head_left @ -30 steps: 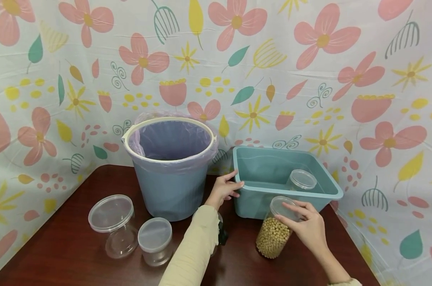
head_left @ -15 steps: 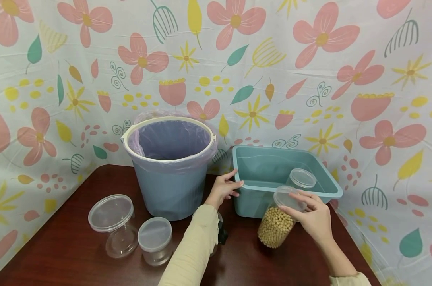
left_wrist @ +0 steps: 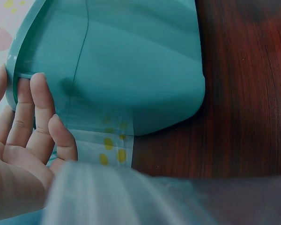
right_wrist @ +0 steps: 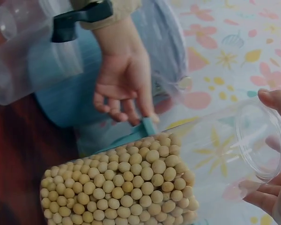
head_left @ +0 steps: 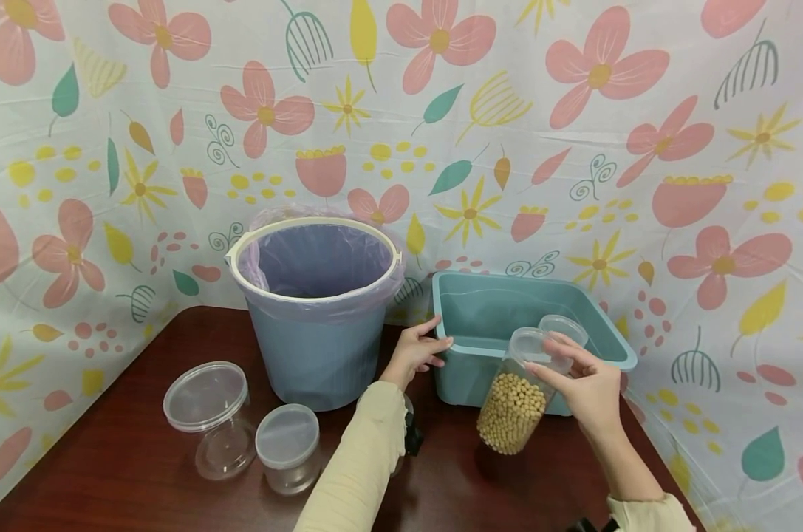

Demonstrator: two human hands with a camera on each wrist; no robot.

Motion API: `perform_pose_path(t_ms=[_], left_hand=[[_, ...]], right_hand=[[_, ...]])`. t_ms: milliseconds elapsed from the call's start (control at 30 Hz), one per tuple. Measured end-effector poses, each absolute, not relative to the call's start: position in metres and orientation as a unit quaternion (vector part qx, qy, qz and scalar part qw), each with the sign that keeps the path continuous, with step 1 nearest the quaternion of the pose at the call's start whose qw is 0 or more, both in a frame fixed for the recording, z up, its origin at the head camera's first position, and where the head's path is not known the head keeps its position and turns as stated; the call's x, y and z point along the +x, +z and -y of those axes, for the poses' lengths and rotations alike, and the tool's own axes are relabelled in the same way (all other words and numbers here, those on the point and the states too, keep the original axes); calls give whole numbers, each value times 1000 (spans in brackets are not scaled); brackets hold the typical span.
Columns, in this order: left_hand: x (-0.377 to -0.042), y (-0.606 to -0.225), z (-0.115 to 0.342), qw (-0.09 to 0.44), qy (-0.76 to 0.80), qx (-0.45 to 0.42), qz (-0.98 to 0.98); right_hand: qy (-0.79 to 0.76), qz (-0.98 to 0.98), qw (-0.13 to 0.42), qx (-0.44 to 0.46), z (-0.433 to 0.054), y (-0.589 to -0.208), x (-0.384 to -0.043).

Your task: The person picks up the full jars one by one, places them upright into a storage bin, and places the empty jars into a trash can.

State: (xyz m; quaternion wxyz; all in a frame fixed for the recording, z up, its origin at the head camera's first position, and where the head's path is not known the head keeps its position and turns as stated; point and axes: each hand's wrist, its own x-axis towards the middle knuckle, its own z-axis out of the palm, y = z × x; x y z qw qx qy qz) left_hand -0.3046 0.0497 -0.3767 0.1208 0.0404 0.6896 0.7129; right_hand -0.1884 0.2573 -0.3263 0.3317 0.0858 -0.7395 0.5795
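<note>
My right hand [head_left: 594,388] grips the lidded top of a clear plastic jar [head_left: 513,406] part-filled with soybeans. The jar leans, its bottom off the table, in front of the teal storage bin [head_left: 464,377]. In the right wrist view, thumb and fingers span the lid while soybeans [right_wrist: 126,187] fill the lower part. My left hand [head_left: 414,355] holds the bin's rim at its left end; the left wrist view has the fingers and thumb on either side of that rim [left_wrist: 12,70]. Inside the bin, toward the right, another lidded clear jar [head_left: 567,329] is partly hidden by the held one.
A blue bucket [head_left: 315,355] lined with a purple bag stands left of the bin. Two lidded clear containers, one taller [head_left: 208,399] and one shorter [head_left: 288,443], are at the table's left. Another clear jar [head_left: 408,408] is mostly hidden behind my left sleeve. Flowered sheeting backs the table.
My right hand has raised the soybean jar toward the bin's front rim, and the jar leans more, its top to the right. The left hand stays at the bin's rim.
</note>
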Motion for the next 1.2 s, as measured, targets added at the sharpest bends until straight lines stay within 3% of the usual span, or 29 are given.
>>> perform_pose_path(t_ms=[1200], left_hand=[[-304,-377,-49,126,716,41,-685]], right_hand=[[657,627,372,191,-254,-238,-217]])
